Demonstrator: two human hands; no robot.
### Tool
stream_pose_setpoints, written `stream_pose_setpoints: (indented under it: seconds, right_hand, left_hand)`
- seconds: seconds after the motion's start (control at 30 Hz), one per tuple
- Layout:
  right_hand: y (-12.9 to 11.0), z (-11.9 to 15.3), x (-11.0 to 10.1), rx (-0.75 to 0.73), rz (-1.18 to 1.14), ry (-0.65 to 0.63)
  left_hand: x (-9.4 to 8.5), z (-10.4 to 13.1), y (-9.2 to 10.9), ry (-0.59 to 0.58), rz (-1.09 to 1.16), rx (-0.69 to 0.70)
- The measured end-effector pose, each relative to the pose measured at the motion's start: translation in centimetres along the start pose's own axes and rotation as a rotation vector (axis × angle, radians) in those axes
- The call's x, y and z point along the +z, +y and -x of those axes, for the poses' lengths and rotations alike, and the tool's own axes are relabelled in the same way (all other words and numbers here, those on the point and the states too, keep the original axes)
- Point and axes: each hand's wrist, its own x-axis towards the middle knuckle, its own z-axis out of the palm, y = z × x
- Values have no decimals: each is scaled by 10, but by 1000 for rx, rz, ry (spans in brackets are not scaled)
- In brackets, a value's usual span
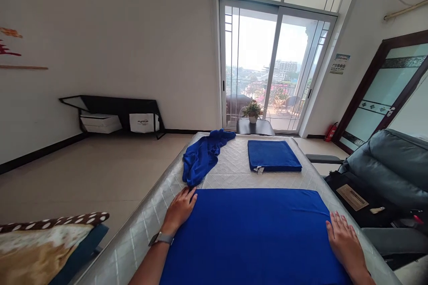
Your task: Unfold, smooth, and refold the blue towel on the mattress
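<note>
Mattress (pixel 227 176) before glass doors (pixel 250 60) bears blue cloth (pixel 254 236), left hand (pixel 179 209) and right hand (pixel 346 241) at its edges, grips open, empty

Smooth blue cloth (pixel 254 236), quilted cloth mattress (pixel 230 164)

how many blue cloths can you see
3 visible: a flat cloth between left hand and right hand; a crumpled cloth, far left; a folded cloth, far right, possibly hiding more.
</note>
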Motion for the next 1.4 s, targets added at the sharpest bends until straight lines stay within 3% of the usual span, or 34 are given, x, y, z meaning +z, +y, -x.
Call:
stream_pose_setpoints:
  seconds: [0.13,0.37,0.53,0.63,0.7,0.8,0.93,1.07,1.27,1.4]
  right_hand:
    - [-67,-9,-32,-107,-66,-18]
    - [-244,-6,-77,-523,-346,-276]
    - [-347,1,-70,-723,-489,-337]
    - [-379,-1,-56,-743,-512,-378]
    - [-386,-5,-48,-734,-496,-406]
    - [-375,-13,-42,-710,-462,-442]
    - [-330,-31,-41,-607,-383,-476]
    - [-265,-56,-31,-457,-284,-447]
    - [-149,-90,2,-226,-129,-340]
    - [-76,-108,17,-176,-81,-321]
  left_hand:
    - [1,0,0,5,-15,0]
    - [-4,1,4,4,-43,-4]
    - [-9,1,7,-10,-58,-14]
    - [-10,1,8,-24,-73,-21]
    - [-10,1,7,-31,-69,-16]
    - [-8,1,6,-31,-65,-2]
    - [-5,1,3,-27,-69,-15]
    - [0,0,0,-11,-59,8]
    - [3,0,-1,21,-46,9]
    - [1,0,-1,-10,-56,2]
